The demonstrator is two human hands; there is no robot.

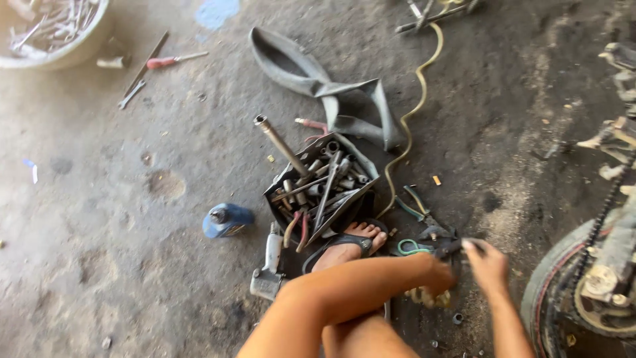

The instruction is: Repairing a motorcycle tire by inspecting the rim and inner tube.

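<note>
My left hand (440, 274) and my right hand (489, 265) meet low at the right, close above the dirty concrete floor. Both close around a dark metal tool (453, 248) that lies between them; its exact shape is blurred. My left forearm crosses over my sandalled foot (354, 240). Just below the left hand lies a yellowish coiled piece (427, 298). A green-handled tool (412, 248) lies just to the left of the hands.
A black tray of sockets and wrenches (324, 189) stands beyond my foot, with a long steel tube (278, 142) sticking out. Nearby lie a grey power wrench (268, 265), a blue bottle (225, 220), a rubber inner tube (331, 86), a yellow hose (414, 99). A motorcycle wheel and chain (593, 285) stand at the right.
</note>
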